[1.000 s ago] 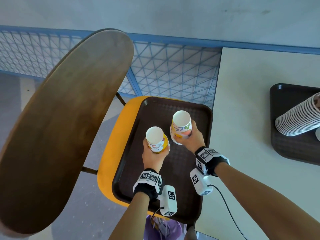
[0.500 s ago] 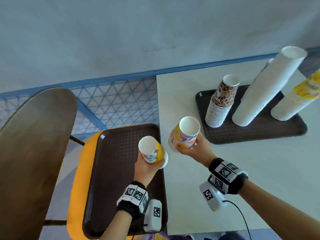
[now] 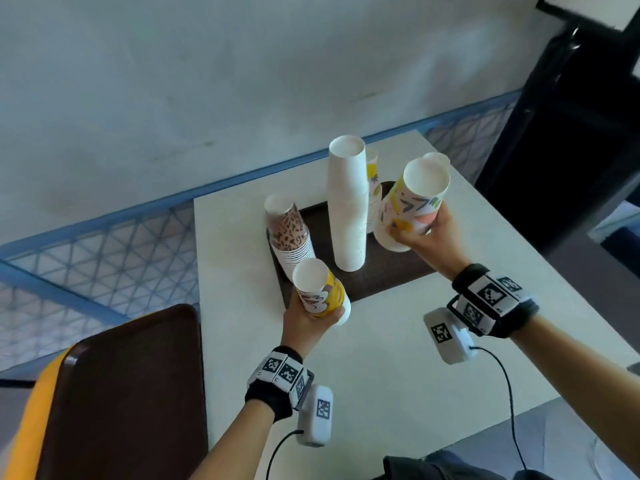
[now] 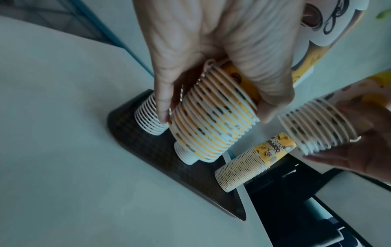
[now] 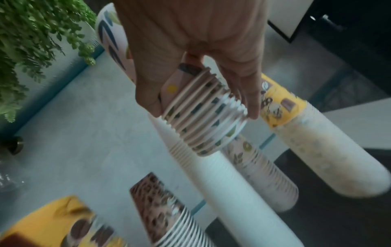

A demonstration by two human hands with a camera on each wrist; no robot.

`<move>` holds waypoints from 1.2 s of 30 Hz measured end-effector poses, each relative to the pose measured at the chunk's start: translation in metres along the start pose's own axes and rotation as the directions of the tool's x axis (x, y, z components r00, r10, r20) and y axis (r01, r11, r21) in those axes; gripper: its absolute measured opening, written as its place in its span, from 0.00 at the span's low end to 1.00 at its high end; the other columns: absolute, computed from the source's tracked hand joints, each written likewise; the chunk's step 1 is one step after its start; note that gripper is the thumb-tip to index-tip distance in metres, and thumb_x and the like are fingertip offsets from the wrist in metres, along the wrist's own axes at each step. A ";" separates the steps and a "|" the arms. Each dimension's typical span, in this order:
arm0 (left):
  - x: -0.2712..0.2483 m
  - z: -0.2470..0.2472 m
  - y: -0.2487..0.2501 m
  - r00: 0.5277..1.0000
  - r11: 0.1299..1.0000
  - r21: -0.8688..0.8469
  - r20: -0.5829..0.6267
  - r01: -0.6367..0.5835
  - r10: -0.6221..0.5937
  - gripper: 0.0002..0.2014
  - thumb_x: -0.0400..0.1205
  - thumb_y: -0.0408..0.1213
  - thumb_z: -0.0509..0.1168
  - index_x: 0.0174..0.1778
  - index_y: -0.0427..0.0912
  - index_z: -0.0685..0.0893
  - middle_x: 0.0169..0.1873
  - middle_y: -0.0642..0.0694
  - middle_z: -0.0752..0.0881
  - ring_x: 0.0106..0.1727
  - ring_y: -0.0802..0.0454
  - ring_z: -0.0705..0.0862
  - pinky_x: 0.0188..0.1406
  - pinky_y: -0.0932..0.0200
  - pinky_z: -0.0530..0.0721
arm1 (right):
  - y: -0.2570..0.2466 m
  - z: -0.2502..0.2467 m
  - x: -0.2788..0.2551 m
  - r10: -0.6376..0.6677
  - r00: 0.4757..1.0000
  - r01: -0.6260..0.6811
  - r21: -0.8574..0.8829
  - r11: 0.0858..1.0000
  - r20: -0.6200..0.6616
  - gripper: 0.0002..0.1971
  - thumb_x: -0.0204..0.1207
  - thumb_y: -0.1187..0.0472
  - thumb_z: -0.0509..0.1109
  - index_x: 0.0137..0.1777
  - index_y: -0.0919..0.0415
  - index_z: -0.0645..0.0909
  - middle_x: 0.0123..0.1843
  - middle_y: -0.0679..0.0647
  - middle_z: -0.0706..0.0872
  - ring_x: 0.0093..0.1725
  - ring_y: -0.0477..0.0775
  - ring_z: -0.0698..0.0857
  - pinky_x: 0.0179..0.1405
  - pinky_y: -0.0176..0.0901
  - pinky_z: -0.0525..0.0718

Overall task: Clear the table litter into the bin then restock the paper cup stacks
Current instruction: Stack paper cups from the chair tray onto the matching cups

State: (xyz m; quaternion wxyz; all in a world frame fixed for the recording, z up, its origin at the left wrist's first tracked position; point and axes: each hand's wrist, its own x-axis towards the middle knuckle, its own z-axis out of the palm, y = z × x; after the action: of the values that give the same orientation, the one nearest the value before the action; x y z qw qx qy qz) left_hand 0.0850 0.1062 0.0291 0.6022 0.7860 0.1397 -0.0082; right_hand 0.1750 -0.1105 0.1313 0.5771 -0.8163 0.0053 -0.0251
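Observation:
My left hand (image 3: 311, 317) grips a short stack of yellow printed paper cups (image 3: 320, 289), held above the near left corner of the dark tray (image 3: 391, 275) on the white table (image 3: 381, 368). In the left wrist view the fingers wrap the yellow stack (image 4: 213, 120) near its rims. My right hand (image 3: 422, 233) grips a stack of pastel patterned cups (image 3: 412, 202) over the tray's right side; the same stack (image 5: 201, 113) shows in the right wrist view. On the tray stand a tall white stack (image 3: 348, 202), a leopard-print stack (image 3: 289, 233) and a yellow stack (image 3: 373, 188) behind the white one.
A second, bare dark tray (image 3: 128, 393) lies on a yellow chair seat (image 3: 24, 417) left of the table. A blue mesh fence (image 3: 104, 258) runs behind. A black bag-like mass (image 3: 568, 126) stands at the far right. A plant (image 5: 31, 41) appears in the right wrist view.
Both hands have carried their cup stacks from the chair's tray rightwards over the table. The right stack now hovers by the tall stacks, the left one at the tray's near corner.

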 end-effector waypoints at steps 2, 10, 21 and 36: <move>0.004 0.024 0.005 1.000 1.000 0.001 0.003 0.008 -0.008 0.40 0.52 0.54 0.76 0.60 0.43 0.77 0.54 0.46 0.87 0.58 0.48 0.85 0.65 0.52 0.80 | -0.006 -0.015 0.027 -0.039 0.998 0.040 0.029 0.999 -0.039 0.37 0.56 0.48 0.80 0.66 0.54 0.72 0.57 0.48 0.86 0.57 0.52 0.85 0.62 0.58 0.84; 0.016 0.075 0.020 0.996 0.998 0.001 -0.058 0.061 -0.061 0.43 0.52 0.55 0.76 0.64 0.42 0.76 0.55 0.49 0.87 0.56 0.57 0.86 0.58 0.68 0.80 | -0.048 -0.007 0.136 -0.121 0.992 0.116 0.115 0.987 0.037 0.35 0.61 0.54 0.80 0.66 0.59 0.69 0.56 0.51 0.85 0.55 0.53 0.85 0.62 0.57 0.84; 0.024 0.085 0.028 0.985 0.994 -0.005 -0.131 0.111 -0.111 0.41 0.52 0.53 0.77 0.62 0.43 0.78 0.53 0.49 0.88 0.54 0.57 0.87 0.62 0.58 0.83 | -0.038 0.034 0.197 -0.015 0.985 0.017 -0.011 1.000 0.172 0.37 0.63 0.50 0.78 0.69 0.60 0.67 0.63 0.57 0.82 0.61 0.59 0.82 0.62 0.54 0.81; 0.050 0.108 0.068 0.993 1.000 0.000 -0.118 0.011 -0.011 0.43 0.54 0.53 0.77 0.65 0.42 0.75 0.56 0.47 0.87 0.58 0.54 0.86 0.67 0.50 0.81 | 0.013 -0.015 0.119 -0.111 0.987 0.082 0.229 0.970 0.116 0.19 0.73 0.65 0.72 0.63 0.64 0.74 0.45 0.59 0.85 0.39 0.42 0.86 0.42 0.25 0.83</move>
State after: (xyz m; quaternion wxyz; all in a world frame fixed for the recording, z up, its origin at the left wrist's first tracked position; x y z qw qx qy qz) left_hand 0.1651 -0.0021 0.0548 0.5926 0.7846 0.1791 0.0349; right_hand 0.2933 -0.1332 0.1285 0.6625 -0.7454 -0.0743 -0.0014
